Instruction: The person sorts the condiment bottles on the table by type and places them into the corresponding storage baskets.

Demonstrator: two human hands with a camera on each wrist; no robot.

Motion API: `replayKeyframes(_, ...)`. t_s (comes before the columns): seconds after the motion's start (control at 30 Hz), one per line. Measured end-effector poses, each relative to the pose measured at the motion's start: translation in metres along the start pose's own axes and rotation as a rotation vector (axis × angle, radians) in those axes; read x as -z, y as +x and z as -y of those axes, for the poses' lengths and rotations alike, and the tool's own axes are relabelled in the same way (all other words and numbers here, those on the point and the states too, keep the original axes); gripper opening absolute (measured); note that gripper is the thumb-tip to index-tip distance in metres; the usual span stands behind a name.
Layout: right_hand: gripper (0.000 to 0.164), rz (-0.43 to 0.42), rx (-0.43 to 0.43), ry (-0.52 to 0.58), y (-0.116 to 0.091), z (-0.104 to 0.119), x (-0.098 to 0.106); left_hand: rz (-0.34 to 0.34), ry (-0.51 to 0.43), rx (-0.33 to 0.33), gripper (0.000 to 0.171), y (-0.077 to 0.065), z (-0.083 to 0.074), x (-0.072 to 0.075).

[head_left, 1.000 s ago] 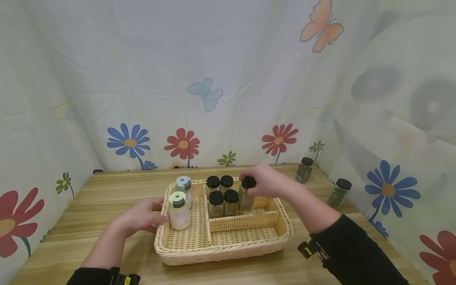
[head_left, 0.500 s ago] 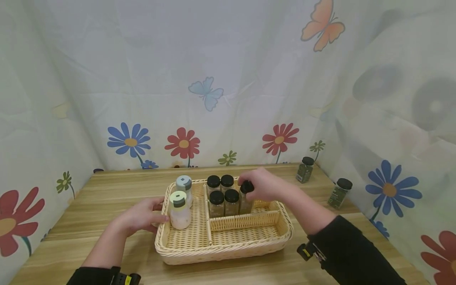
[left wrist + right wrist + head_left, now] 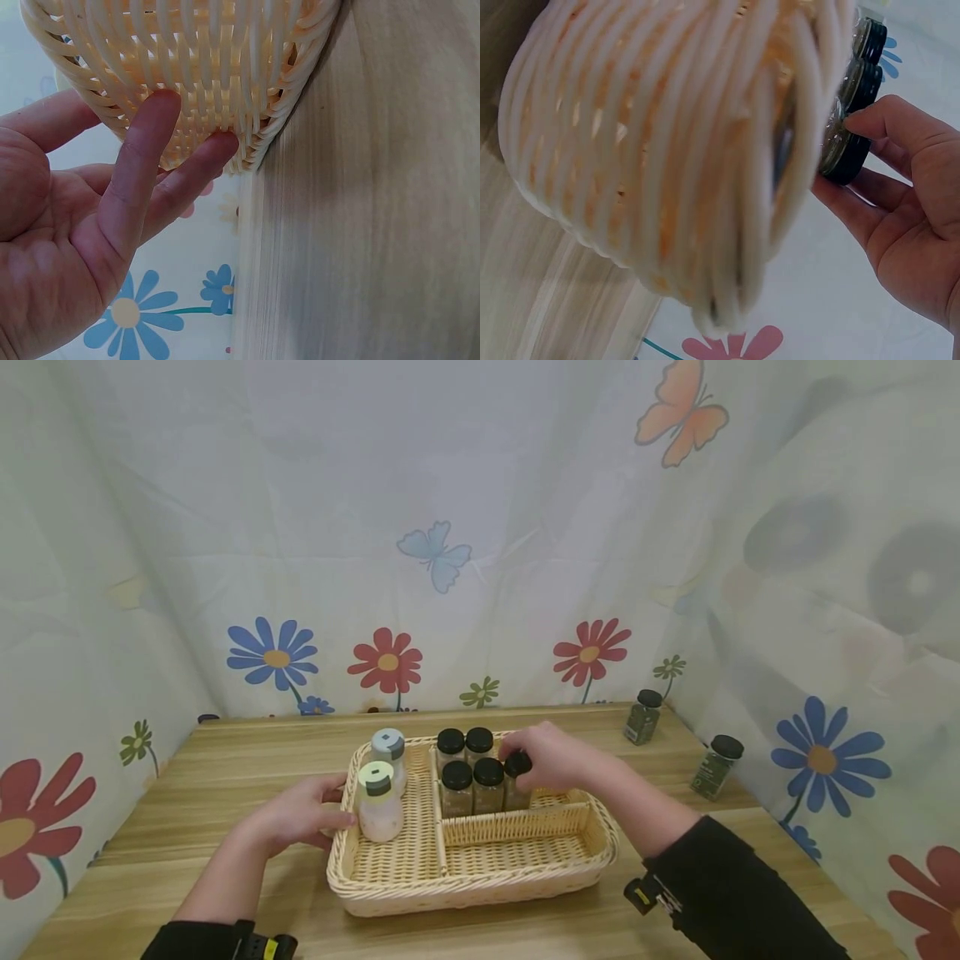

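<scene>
A pale wicker basket with dividers stands on the table. My left hand holds its left side, thumb at the rim; in the left wrist view fingertips rest against the woven outer wall. My right hand pinches the black lid of a spice jar, upright in the back right compartment. Several similar black-lidded jars stand close on its left. In the right wrist view, thumb and fingers grip the lid of that jar beyond the basket's blurred end wall.
In the left compartment stand two white shaker bottles, one with a yellow-green lid and one with a grey-blue lid. Two black-lidded jars of green herbs, a far one and a nearer one, stand on the table's right. A printed curtain surrounds the table.
My right hand has lowered the spice jar and shifted it slightly left, so it now stands level with the neighbouring jars. The left hand has stayed on the basket.
</scene>
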State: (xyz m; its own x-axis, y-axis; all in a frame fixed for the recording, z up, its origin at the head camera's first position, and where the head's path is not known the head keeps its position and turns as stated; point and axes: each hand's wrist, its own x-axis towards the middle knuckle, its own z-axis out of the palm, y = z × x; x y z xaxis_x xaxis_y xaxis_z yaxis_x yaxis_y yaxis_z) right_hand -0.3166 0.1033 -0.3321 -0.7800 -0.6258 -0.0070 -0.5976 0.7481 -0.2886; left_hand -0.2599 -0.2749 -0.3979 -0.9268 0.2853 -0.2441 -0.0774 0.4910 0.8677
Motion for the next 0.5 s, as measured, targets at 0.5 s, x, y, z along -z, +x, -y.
replayKeyframes(0.5, 0.039, -0.012, -0.022, 0.06, 0.0023, -0.0063, -0.0068, 0.006, -0.001, 0.0, 0.081, 0.0002, 0.0004, -0.0012)
